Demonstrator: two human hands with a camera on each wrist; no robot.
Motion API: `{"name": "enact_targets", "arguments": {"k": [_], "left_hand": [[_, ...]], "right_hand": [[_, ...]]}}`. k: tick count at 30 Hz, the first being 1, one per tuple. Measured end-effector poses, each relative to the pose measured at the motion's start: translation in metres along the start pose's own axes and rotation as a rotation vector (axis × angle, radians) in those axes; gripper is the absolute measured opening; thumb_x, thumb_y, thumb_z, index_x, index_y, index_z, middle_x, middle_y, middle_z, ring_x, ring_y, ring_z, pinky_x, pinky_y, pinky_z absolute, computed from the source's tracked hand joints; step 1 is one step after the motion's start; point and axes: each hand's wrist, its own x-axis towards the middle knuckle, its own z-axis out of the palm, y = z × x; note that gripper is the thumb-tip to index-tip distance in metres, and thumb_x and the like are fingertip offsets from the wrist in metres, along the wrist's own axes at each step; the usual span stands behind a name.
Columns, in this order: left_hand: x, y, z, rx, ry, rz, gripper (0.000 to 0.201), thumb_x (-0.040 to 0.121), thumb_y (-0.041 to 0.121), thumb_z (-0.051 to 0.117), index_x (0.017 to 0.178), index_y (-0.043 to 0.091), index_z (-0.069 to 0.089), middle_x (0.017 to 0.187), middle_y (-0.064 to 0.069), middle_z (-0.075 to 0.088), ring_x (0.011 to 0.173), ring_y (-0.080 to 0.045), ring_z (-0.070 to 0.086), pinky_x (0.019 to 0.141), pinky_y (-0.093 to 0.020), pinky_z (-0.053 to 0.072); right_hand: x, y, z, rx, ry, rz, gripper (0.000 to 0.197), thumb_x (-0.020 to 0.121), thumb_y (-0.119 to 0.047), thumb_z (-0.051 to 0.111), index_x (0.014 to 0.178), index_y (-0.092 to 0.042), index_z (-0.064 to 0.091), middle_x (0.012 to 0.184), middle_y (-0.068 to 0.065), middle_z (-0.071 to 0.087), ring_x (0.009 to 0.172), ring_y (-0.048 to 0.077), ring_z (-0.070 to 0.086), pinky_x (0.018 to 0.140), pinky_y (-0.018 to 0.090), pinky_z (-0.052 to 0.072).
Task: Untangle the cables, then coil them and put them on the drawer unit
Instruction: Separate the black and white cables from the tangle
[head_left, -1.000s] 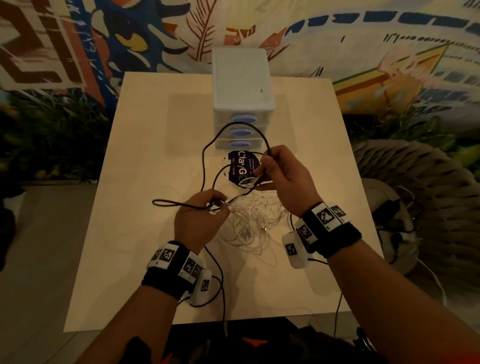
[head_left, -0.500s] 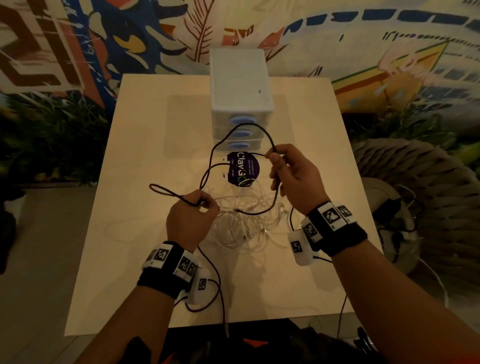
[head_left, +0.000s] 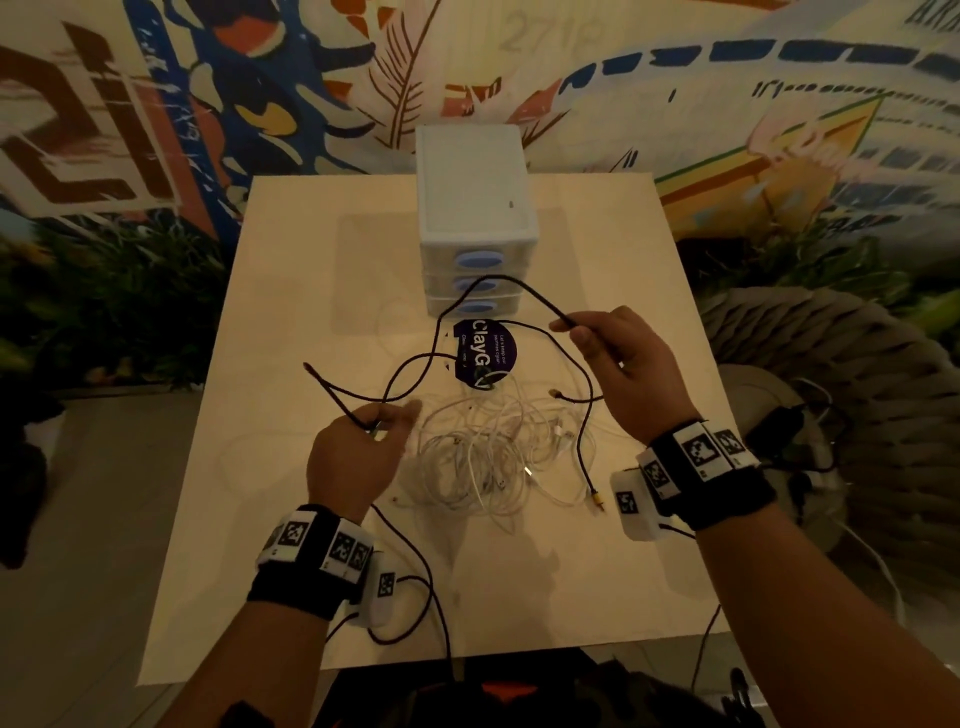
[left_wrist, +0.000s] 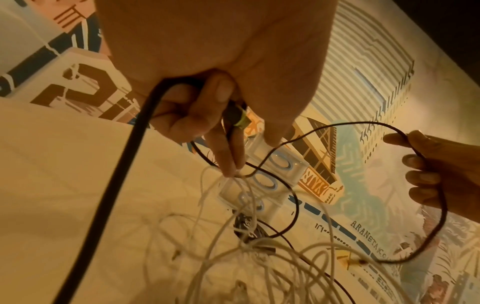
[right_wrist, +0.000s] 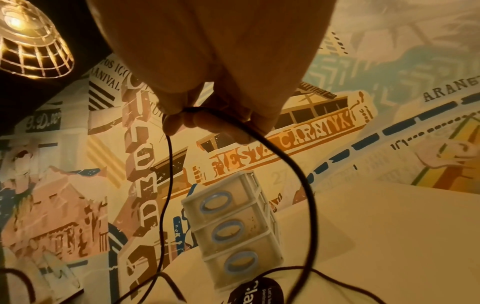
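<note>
On the left of the pale wooden table (head_left: 291, 467), my left hand (head_left: 350, 457) pinches the thin dark braided cable (head_left: 498, 283) near one plug end; the left wrist view shows fingers curled round it, a plug with a yellowish band sticking out between them. I hold it there as an anchor, I judge, so the rest can be drawn free.

Centre: the dark cable rises clear of the table in a wide arc in front of the white plastic three-drawer unit with blue oval handles (head_left: 475, 208). A lower loop crosses itself over the round dark purple sticker (head_left: 485, 353). Below that lies the loose tangle of thin white cables (head_left: 498, 452), flat on the table, several plugs showing, not yet sorted. The unit's top has no cables on it.

Right: my right hand (head_left: 631, 374) grips the same dark cable, fingers closed on it, lifted high and apart from the left. The free end hangs down past the white pile, ending in a gold-tipped plug (head_left: 597, 501). The spread looks meant to separate dark from white. Coiling not yet started.
</note>
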Motion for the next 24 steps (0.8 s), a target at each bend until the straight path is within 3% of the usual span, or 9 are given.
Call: {"name": "enact_targets", "arguments": {"k": [3, 5, 8, 11, 14, 17, 20, 24], "left_hand": [[0.000, 0.006, -0.013, 0.006, 0.028, -0.007, 0.053, 0.102, 0.061, 0.038, 0.086, 0.030, 0.078, 0.085, 0.010, 0.075, 0.078, -0.011, 0.063, 0.065, -0.025, 0.042], [-0.001, 0.018, -0.022, -0.055, 0.034, -0.020, 0.056, 0.106, 0.057, 0.033, 0.083, 0.031, 0.076, 0.087, 0.012, 0.075, 0.077, 0.002, 0.061, 0.067, -0.021, 0.039], [-0.006, 0.040, -0.033, -0.227, -0.017, 0.030, 0.057, 0.104, 0.059, 0.036, 0.085, 0.027, 0.078, 0.086, 0.009, 0.078, 0.072, 0.013, 0.060, 0.073, -0.020, 0.041], [-0.023, 0.074, -0.043, -0.343, -0.195, 0.143, 0.057, 0.100, 0.056, 0.040, 0.089, 0.018, 0.080, 0.077, 0.008, 0.077, 0.050, 0.007, 0.054, 0.059, -0.026, 0.040], [-0.038, 0.095, -0.039, -0.355, -0.279, 0.242, 0.039, 0.106, 0.034, 0.047, 0.088, 0.013, 0.076, 0.056, 0.019, 0.065, 0.049, 0.008, 0.054, 0.054, -0.011, 0.039], [-0.041, 0.098, -0.035, -0.346, -0.210, 0.320, 0.041, 0.110, 0.027, 0.042, 0.084, 0.014, 0.070, 0.069, 0.012, 0.069, 0.059, 0.003, 0.058, 0.061, -0.012, 0.041], [-0.034, 0.097, -0.040, -0.384, -0.086, 0.327, 0.047, 0.111, 0.030, 0.037, 0.080, 0.007, 0.065, 0.074, -0.002, 0.071, 0.053, 0.001, 0.052, 0.059, -0.021, 0.039], [-0.022, 0.088, -0.056, -0.418, 0.071, 0.302, 0.051, 0.110, 0.039, 0.038, 0.076, 0.011, 0.065, 0.066, 0.000, 0.067, 0.052, -0.001, 0.052, 0.064, -0.034, 0.039]], "right_hand": [[-0.008, 0.001, 0.001, 0.043, 0.001, 0.016, 0.020, 0.103, -0.021, 0.058, 0.113, -0.030, 0.073, 0.087, 0.000, 0.057, 0.078, 0.006, 0.055, 0.076, 0.025, 0.046], [-0.013, -0.002, 0.007, 0.026, -0.050, -0.011, 0.019, 0.101, -0.024, 0.061, 0.113, -0.026, 0.075, 0.089, 0.001, 0.057, 0.078, 0.007, 0.056, 0.075, 0.033, 0.050], [-0.018, -0.013, 0.016, 0.033, -0.129, -0.045, 0.027, 0.098, -0.038, 0.059, 0.115, -0.025, 0.076, 0.091, -0.007, 0.056, 0.081, 0.007, 0.058, 0.074, 0.031, 0.051], [-0.020, -0.033, 0.028, 0.037, -0.209, -0.139, 0.031, 0.095, -0.047, 0.060, 0.114, -0.029, 0.076, 0.091, -0.015, 0.053, 0.081, 0.006, 0.056, 0.071, 0.026, 0.050], [-0.022, -0.050, 0.042, -0.002, -0.309, -0.237, 0.030, 0.095, -0.047, 0.059, 0.113, -0.029, 0.076, 0.091, -0.007, 0.056, 0.078, 0.011, 0.054, 0.065, 0.028, 0.048], [-0.020, -0.054, 0.047, -0.021, -0.355, -0.205, 0.026, 0.094, -0.046, 0.063, 0.104, -0.025, 0.074, 0.089, -0.006, 0.057, 0.076, 0.005, 0.049, 0.067, 0.023, 0.044], [-0.024, -0.038, 0.040, -0.070, -0.415, -0.108, 0.022, 0.097, -0.043, 0.062, 0.096, -0.022, 0.071, 0.085, -0.012, 0.056, 0.074, 0.002, 0.047, 0.067, 0.016, 0.038], [-0.047, 0.006, 0.020, -0.097, -0.392, 0.056, 0.022, 0.102, -0.035, 0.055, 0.094, -0.025, 0.072, 0.087, -0.008, 0.066, 0.081, 0.007, 0.057, 0.078, 0.030, 0.047]]}}
